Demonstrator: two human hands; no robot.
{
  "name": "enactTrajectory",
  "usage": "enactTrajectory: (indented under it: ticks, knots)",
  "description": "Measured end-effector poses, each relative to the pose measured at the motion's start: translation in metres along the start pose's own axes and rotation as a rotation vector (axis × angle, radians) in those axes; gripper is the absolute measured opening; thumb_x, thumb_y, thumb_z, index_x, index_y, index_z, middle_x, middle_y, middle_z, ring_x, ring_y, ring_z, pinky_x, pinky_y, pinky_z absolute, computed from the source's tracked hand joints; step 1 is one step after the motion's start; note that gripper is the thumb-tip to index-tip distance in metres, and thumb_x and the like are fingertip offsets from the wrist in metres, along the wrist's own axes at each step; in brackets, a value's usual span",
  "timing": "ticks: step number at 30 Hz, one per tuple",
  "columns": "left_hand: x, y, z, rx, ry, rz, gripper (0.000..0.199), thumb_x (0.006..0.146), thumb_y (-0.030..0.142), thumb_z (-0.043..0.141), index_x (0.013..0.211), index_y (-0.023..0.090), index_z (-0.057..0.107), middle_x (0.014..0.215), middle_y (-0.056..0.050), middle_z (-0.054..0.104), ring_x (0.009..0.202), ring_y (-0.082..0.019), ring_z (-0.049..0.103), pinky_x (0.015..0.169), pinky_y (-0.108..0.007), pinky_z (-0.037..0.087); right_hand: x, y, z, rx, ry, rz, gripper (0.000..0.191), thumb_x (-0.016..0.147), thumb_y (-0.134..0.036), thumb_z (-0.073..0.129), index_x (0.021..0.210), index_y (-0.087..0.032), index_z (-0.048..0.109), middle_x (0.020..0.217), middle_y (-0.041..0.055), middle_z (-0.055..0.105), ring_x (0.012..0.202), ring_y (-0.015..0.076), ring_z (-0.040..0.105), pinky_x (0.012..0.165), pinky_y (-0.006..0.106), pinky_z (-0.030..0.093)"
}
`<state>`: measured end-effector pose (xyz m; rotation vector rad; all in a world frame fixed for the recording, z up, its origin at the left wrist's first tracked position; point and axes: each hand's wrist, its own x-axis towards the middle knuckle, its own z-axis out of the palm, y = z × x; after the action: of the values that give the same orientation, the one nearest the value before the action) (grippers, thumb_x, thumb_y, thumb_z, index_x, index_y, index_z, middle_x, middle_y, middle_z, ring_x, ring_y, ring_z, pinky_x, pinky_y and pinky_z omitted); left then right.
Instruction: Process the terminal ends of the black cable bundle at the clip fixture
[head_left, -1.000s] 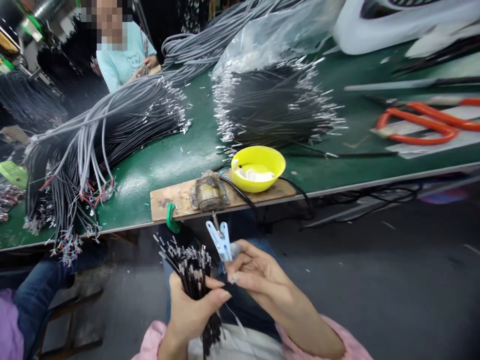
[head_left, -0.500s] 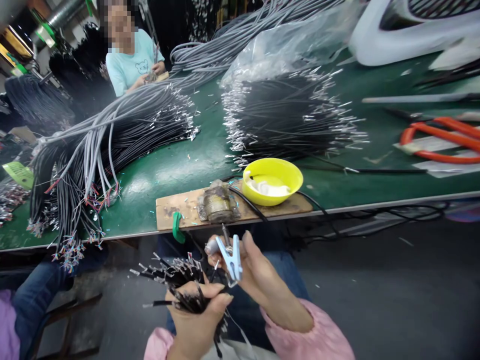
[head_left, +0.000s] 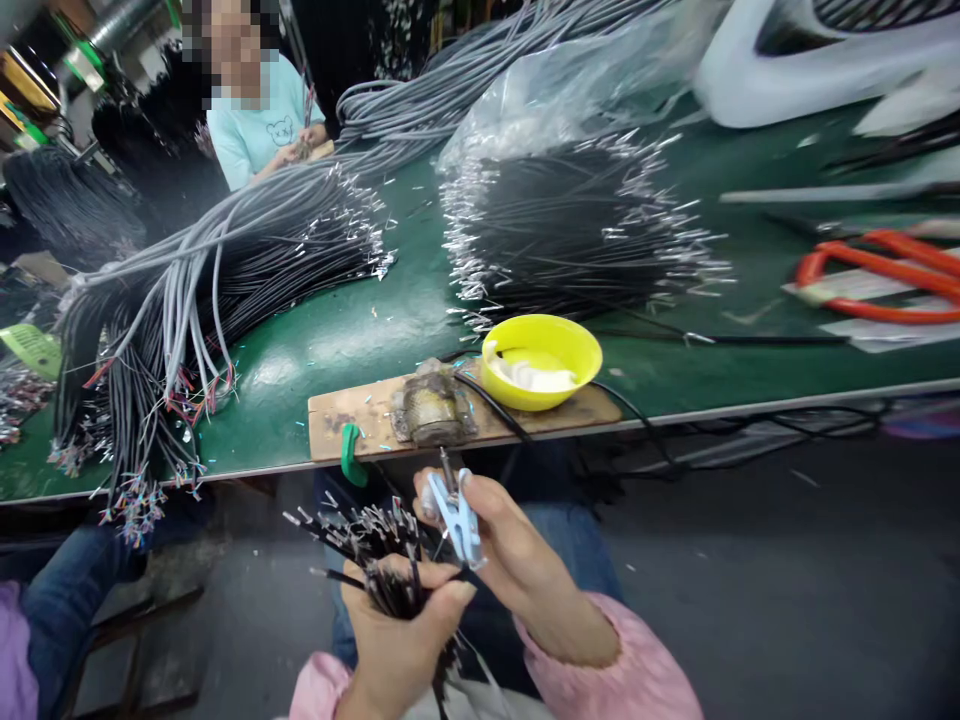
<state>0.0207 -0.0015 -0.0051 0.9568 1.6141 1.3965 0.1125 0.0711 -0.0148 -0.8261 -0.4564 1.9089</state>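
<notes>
My left hand is closed around a bundle of short black cables with stripped, silvery ends, below the table edge. My right hand pinches a light blue clothespin just right of the bundle, close to my left thumb. The clothespin's upper end is at the thin metal shaft that sticks out of a small motor. This motor sits on a wooden board at the table's edge. Beside it on the board stands a yellow bowl with white material inside.
Piles of black cables and grey cables lie on the green table. A green clamp grips the board. Orange-handled scissors lie at right. Across the table sits a person in a light blue shirt.
My right thumb has closed onto the clothespin, whose arms now look nearer together. My left hand and the bundle have shifted slightly right, closer to the clothespin.
</notes>
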Motion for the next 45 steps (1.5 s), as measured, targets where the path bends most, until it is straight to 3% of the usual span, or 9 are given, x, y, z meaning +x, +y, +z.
enactTrajectory:
  ticks: [5,10,18,21,24,27,35,39,45]
  knots:
    - [-0.003,0.000,-0.001,0.010,-0.003,0.003,0.010,0.057,0.026,0.076,0.056,0.017,0.072,0.058,-0.004,0.070,0.057,-0.021,0.065,0.062,-0.033,0.056,0.002,0.012,-0.010,0.068,0.052,0.042,0.045,0.055,-0.062,0.073,0.067,-0.019,0.069,0.059,0.0013,0.068,0.054,0.0163,0.061,0.055,0.027,0.049]
    - [-0.005,-0.004,-0.006,0.024,-0.012,-0.030,0.010,0.056,0.025,0.077,0.054,0.016,0.072,0.056,-0.004,0.069,0.057,-0.020,0.064,0.063,-0.032,0.055,-0.008,0.017,-0.021,-0.078,0.063,-0.032,0.041,0.059,-0.058,0.072,0.053,-0.019,0.062,0.049,-0.0011,0.057,0.049,0.0144,0.053,0.051,0.026,0.044]
    - [-0.006,-0.014,-0.017,0.107,-0.109,-0.307,0.028,0.062,0.036,0.074,0.080,0.015,0.078,0.039,0.002,0.054,0.034,-0.009,0.047,0.036,-0.019,0.040,-0.030,0.022,-0.038,-0.679,0.056,-0.455,0.031,0.079,-0.041,0.057,0.057,-0.019,0.059,0.053,-0.0003,0.054,0.051,0.0151,0.050,0.049,0.026,0.042]
    - [-0.009,-0.020,-0.019,0.163,-0.205,-0.256,0.022,0.064,0.032,0.072,0.074,0.014,0.078,0.041,0.001,0.056,0.037,-0.010,0.048,0.037,-0.020,0.041,-0.035,0.019,-0.032,-0.915,-0.033,-0.701,0.019,0.078,-0.031,0.061,0.063,-0.021,0.064,0.059,0.0016,0.060,0.058,0.0180,0.056,0.059,0.030,0.047]
    - [-0.011,-0.021,-0.020,0.241,-0.191,-0.174,0.014,0.066,0.026,0.069,0.064,0.014,0.075,0.048,-0.002,0.062,0.045,-0.014,0.055,0.044,-0.022,0.047,-0.037,0.019,-0.026,-1.000,-0.066,-0.806,0.018,0.082,-0.025,0.057,0.065,-0.022,0.064,0.060,0.0021,0.062,0.060,0.0189,0.058,0.061,0.031,0.049]
    - [-0.011,-0.018,-0.022,0.290,-0.172,-0.160,0.010,0.066,0.020,0.067,0.062,0.014,0.074,0.059,-0.005,0.068,0.054,-0.017,0.060,0.050,-0.022,0.050,-0.037,0.021,-0.026,-0.989,-0.053,-0.796,0.022,0.085,-0.023,0.053,0.064,-0.021,0.061,0.059,0.0025,0.062,0.060,0.0191,0.059,0.058,0.030,0.049]
    - [-0.007,-0.016,-0.022,0.433,-0.399,-0.173,0.018,0.065,0.011,0.063,0.047,0.013,0.065,0.048,-0.001,0.060,0.051,-0.015,0.057,0.046,-0.020,0.046,-0.040,0.023,-0.029,-0.970,-0.054,-0.801,0.016,0.083,-0.022,0.054,0.069,-0.021,0.062,0.060,0.0020,0.060,0.060,0.0180,0.057,0.055,0.028,0.048]
    - [-0.012,-0.016,-0.023,0.251,-0.282,-0.251,0.010,0.064,0.018,0.067,0.070,0.012,0.073,0.071,-0.007,0.070,0.060,-0.016,0.061,0.055,-0.023,0.051,-0.041,0.020,-0.029,-0.902,-0.011,-0.783,0.020,0.082,-0.020,0.056,0.062,-0.020,0.058,0.056,0.0006,0.056,0.054,0.0159,0.053,0.050,0.026,0.045]
    - [-0.019,-0.018,-0.020,0.034,-0.049,-0.355,0.028,0.057,0.038,0.076,0.061,0.011,0.067,0.040,0.005,0.047,0.037,-0.006,0.041,0.039,-0.018,0.036,-0.041,0.025,-0.033,-0.864,-0.071,-0.614,0.016,0.081,-0.027,0.057,0.067,-0.020,0.061,0.061,0.0005,0.055,0.055,0.0147,0.053,0.051,0.025,0.045]
